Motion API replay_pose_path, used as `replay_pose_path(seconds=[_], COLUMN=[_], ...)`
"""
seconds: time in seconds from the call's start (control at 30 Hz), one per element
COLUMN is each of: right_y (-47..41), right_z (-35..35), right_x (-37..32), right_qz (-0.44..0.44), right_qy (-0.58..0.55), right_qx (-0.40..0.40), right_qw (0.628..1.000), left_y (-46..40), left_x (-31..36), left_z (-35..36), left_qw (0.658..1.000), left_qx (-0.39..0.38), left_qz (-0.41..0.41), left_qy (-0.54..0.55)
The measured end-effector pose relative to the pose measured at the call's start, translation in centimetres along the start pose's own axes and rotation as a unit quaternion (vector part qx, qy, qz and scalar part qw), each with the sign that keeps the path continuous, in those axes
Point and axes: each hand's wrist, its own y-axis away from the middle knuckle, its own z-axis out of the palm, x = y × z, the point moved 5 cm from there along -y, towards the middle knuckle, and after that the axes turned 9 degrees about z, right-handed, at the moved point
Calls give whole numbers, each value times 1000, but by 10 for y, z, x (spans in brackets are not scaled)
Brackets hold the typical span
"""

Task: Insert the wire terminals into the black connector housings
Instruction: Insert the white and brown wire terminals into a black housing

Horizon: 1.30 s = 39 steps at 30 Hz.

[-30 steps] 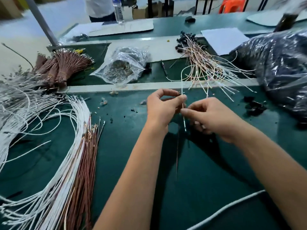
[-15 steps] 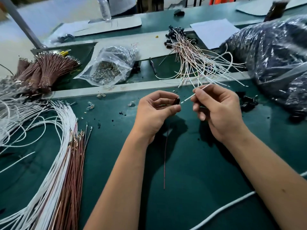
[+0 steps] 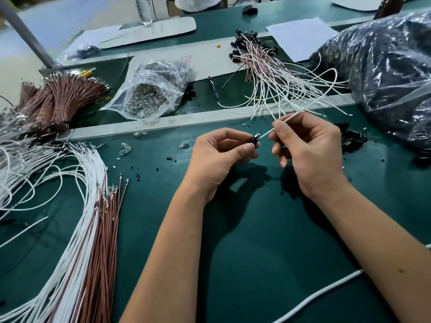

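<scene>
My left hand (image 3: 221,155) pinches a small black connector housing (image 3: 254,141) between thumb and fingertips above the green mat. My right hand (image 3: 307,148) pinches a white wire (image 3: 290,118) that slants up to the right. The wire's metal terminal (image 3: 257,135) sits at the housing's opening. How far the terminal is in, I cannot tell.
Loose white and brown wires (image 3: 93,224) fan across the left of the mat. Finished wired housings (image 3: 268,73) lie at the back, near a clear bag of parts (image 3: 149,94). Loose black housings (image 3: 352,138) and a dark plastic bag (image 3: 384,78) sit at right. Bundled brown wires (image 3: 60,96) lie far left.
Both hands have shifted up and right in view. The white wire's tip has come closer to the housing, now touching its opening. The brown wire below my left hand is no longer seen.
</scene>
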Motion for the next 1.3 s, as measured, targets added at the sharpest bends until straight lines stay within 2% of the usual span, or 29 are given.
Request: replay_pose_path(seconds=[0.3,0.57,0.93,1.3], right_y=[2,1,0,4], right_z=[2,1,1,7], right_x=[2,7,7,5], right_qz=[12,46,81,58], right_qy=[26,5,-14,31], right_qx=[-17,-24,-42,-60], right_qw=[999,999,996,996], left_y=[2,3,3,2], left_x=[-3,-3,-2,-1], left_z=[3,4,1,-1], left_qw=[994,984,993,997], left_qx=[-33,-41,-36,-16], left_qz=[-59,-91,-65,-49], left_qy=[90,147,95,64])
